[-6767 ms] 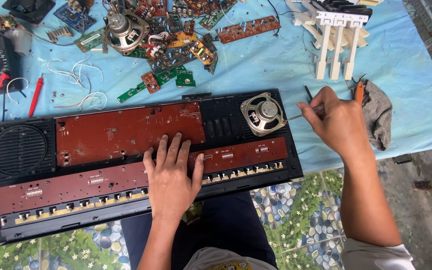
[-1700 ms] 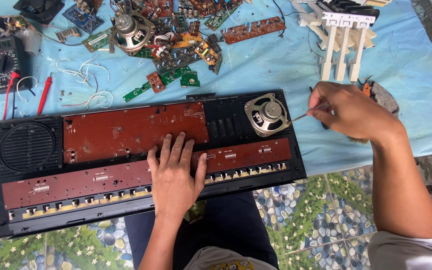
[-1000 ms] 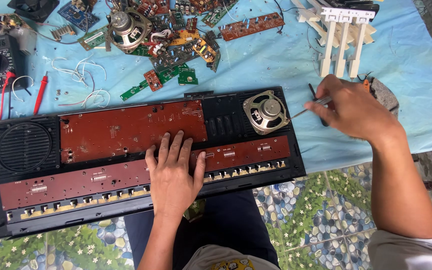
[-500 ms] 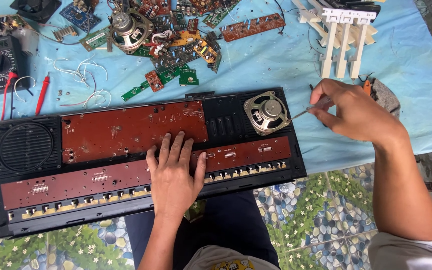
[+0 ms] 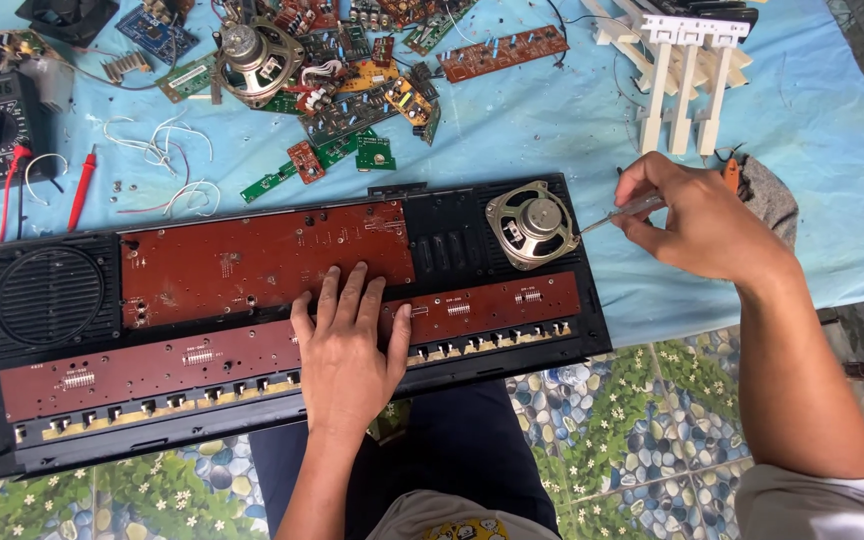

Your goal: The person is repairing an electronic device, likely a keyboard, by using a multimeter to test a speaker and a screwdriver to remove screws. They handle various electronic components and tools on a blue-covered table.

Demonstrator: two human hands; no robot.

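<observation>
Flat left hand on brown circuit boards.
Right hand pinches a thin metal screwdriver (tip beside round speaker).

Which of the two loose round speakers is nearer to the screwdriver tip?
The grey speaker sitting in the black case, beside the screwdriver tip; the other speaker lies far off among the scattered boards.

Slim screwdriver, tip at speaker
</observation>
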